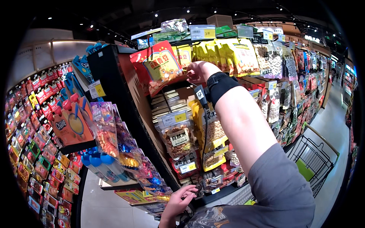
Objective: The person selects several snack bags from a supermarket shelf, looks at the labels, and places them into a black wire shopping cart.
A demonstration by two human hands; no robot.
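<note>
My right hand (198,71), with a black band on its wrist, is raised to the top row of a snack shelf. Its curled fingers are at the right edge of a red snack bag (159,66), close to a small yellow bag (183,54) partly behind it. Whether they pinch either bag cannot be made out. More yellow bags (239,57) hang in a dense row just past the hand. Low in front of my body, my left hand (182,198) holds nothing, its fingers loosely bent. Beneath the red bag hangs a clear bag of nuts (178,139).
A dark shelf end panel (111,74) stands left of the bags. Blister packs (107,131) and orange boxes (71,125) jut out beside it. A wire shopping cart (313,156) stands in the aisle at right. Price tags (202,32) project along the hooks.
</note>
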